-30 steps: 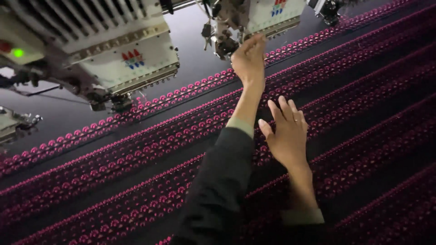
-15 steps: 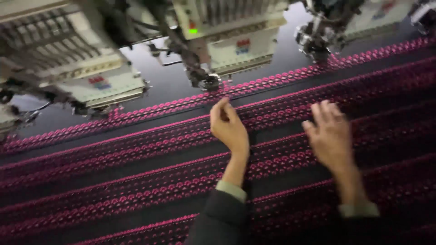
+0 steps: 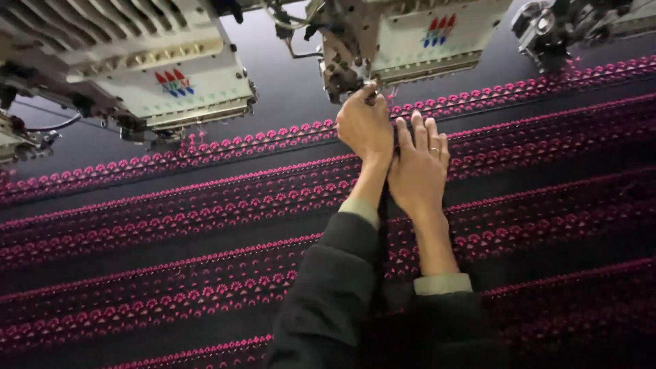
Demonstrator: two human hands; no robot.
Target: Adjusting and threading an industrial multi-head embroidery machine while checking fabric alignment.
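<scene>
My left hand point(image 3: 364, 126) reaches up to the needle area under the middle embroidery head point(image 3: 410, 37). Its fingers are bunched at the needle, where a strand of pink thread point(image 3: 392, 93) hangs; what they pinch is hidden. My right hand point(image 3: 418, 167), with a ring on one finger, lies flat with fingers apart on the dark fabric point(image 3: 205, 273), right beside my left wrist. Rows of pink embroidered scallops point(image 3: 225, 143) run across the fabric. Both arms wear dark sleeves with pale cuffs.
Another embroidery head point(image 3: 171, 75) hangs over the fabric at the left, and a third head's needle assembly point(image 3: 547, 31) at the upper right. A further machine part point(image 3: 20, 140) sits at the far left edge. The fabric stretches flat under all of them.
My left hand has risen from the fabric to the needle of the middle head. My right hand has slid left, close against my left wrist. The view has shifted.
</scene>
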